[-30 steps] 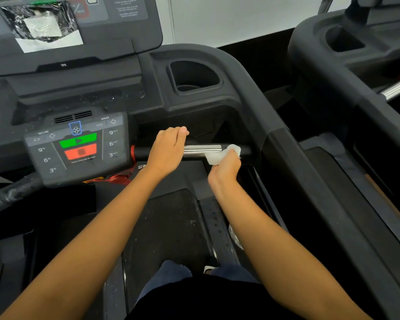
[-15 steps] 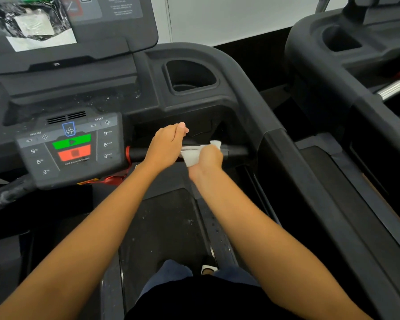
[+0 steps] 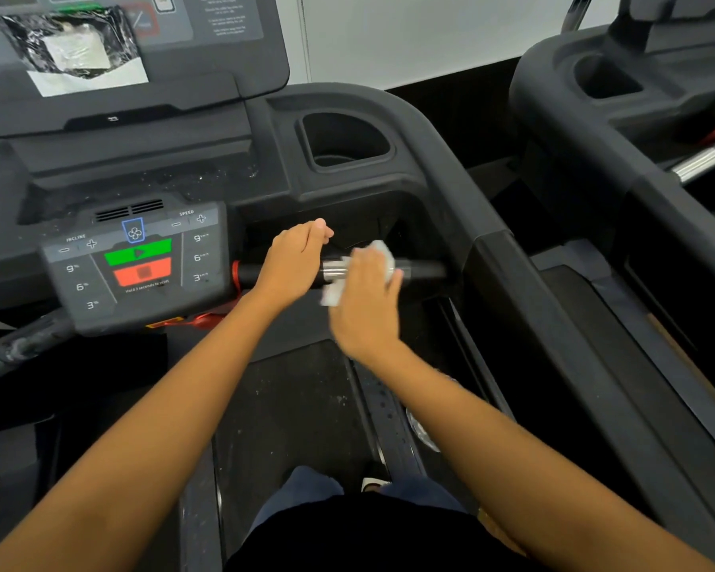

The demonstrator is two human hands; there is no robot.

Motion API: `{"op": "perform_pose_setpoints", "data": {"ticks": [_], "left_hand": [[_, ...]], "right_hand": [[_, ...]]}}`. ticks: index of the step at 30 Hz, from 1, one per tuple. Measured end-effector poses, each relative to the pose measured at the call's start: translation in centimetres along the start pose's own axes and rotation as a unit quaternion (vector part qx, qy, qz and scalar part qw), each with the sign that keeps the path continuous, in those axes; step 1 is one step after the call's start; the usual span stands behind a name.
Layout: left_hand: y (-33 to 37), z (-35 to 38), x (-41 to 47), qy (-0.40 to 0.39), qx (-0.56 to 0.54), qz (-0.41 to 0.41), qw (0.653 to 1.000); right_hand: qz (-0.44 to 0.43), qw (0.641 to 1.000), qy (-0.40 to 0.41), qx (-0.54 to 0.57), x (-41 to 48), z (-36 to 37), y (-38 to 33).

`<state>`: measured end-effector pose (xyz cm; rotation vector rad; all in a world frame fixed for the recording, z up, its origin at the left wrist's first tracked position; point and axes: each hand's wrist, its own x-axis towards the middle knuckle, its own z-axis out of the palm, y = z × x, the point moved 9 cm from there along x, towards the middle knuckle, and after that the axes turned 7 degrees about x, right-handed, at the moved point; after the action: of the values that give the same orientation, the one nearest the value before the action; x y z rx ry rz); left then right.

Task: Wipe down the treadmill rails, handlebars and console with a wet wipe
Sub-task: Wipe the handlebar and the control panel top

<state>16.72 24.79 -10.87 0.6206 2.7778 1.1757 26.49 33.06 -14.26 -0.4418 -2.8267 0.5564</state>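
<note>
A black handlebar with a silver sensor section (image 3: 336,269) runs across the treadmill right of the control panel (image 3: 139,264). My left hand (image 3: 292,264) is wrapped over the bar's left part. My right hand (image 3: 366,301) holds a white wet wipe (image 3: 382,251) folded around the bar just right of the silver section; the wipe's lower corner hangs below the bar. The right side rail (image 3: 508,278) slopes down on the right. The console screen (image 3: 207,43) stands at the top left.
A plastic-wrapped packet on white paper (image 3: 73,49) lies against the console screen. A cup holder (image 3: 343,140) sits behind the handlebar. A second treadmill (image 3: 636,130) stands on the right. My legs and a shoe (image 3: 372,483) are on the belt (image 3: 290,406).
My right hand slid the wipe left along the bar toward my left hand, then back right. My left hand has kept its hold on the bar.
</note>
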Motion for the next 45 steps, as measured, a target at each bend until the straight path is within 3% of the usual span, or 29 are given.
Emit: {"op": "perform_pose_setpoints", "data": {"ticks": [3, 6, 9, 11, 14, 17, 21, 24, 28, 30, 33, 37, 39, 42, 45], "left_hand": [[-0.4, 0.0, 0.0, -0.013, -0.047, -0.026, 0.998], [-0.9, -0.7, -0.1, -0.018, 0.005, -0.012, 1.000], [-1.5, -1.2, -0.5, -0.037, 0.130, 0.004, 0.991], [-1.6, -1.3, -1.0, -0.047, 0.208, 0.018, 0.977], [-2.2, -1.8, -1.3, -0.047, 0.254, 0.026, 0.966], [-3.0, -2.3, -1.2, -0.055, 0.163, -0.018, 0.985], [-2.7, -3.0, -0.4, -0.045, 0.031, -0.057, 0.997], [-2.8, -3.6, -0.1, -0.044, -0.019, -0.063, 0.997], [-3.3, -4.8, -0.1, -0.031, -0.080, -0.065, 0.994], [-3.1, -5.7, -0.1, -0.019, -0.078, -0.041, 0.996], [-2.1, -7.8, -0.1, 0.038, -0.002, 0.029, 0.999], [-1.3, -11.4, -0.2, 0.132, 0.166, 0.113, 0.971], [-2.7, -13.1, -0.2, 0.165, 0.225, 0.110, 0.954], [-5.7, -15.5, -0.3, 0.194, 0.280, 0.059, 0.938], [-7.9, -17.1, -0.5, 0.190, 0.306, 0.026, 0.933]], "right_hand": [[-0.104, 0.993, -0.049, 0.000, 0.5, 1.5, -6.1], [-0.169, 0.984, -0.056, -0.007, 1.1, 1.0, -5.8], [-0.088, 0.996, 0.009, -0.010, 2.4, -1.5, 2.2], [-0.029, 0.999, 0.000, -0.026, 2.4, -2.1, 6.9], [0.019, 0.999, -0.008, -0.044, 2.7, -1.9, 7.6], [0.059, 0.997, 0.004, -0.047, 3.4, -2.0, 2.9], [-0.089, 0.996, 0.002, -0.031, 2.5, 0.5, -5.5], [-0.184, 0.983, 0.000, -0.002, 3.2, 0.1, -3.4], [-0.065, 0.997, 0.023, -0.039, 4.4, -2.3, 5.8], [-0.008, 0.998, 0.047, -0.044, 4.4, -2.4, 6.1], [-0.037, 0.996, 0.023, -0.077, 5.0, -0.6, -1.0], [-0.129, 0.992, 0.000, 0.007, 3.3, 2.8, -12.2], [-0.163, 0.986, 0.014, 0.043, 2.4, 3.0, -12.9], [-0.266, 0.963, 0.011, -0.051, 1.3, 3.5, -9.7], [-0.231, 0.969, 0.013, -0.081, 2.0, 3.0, -7.6]]}}
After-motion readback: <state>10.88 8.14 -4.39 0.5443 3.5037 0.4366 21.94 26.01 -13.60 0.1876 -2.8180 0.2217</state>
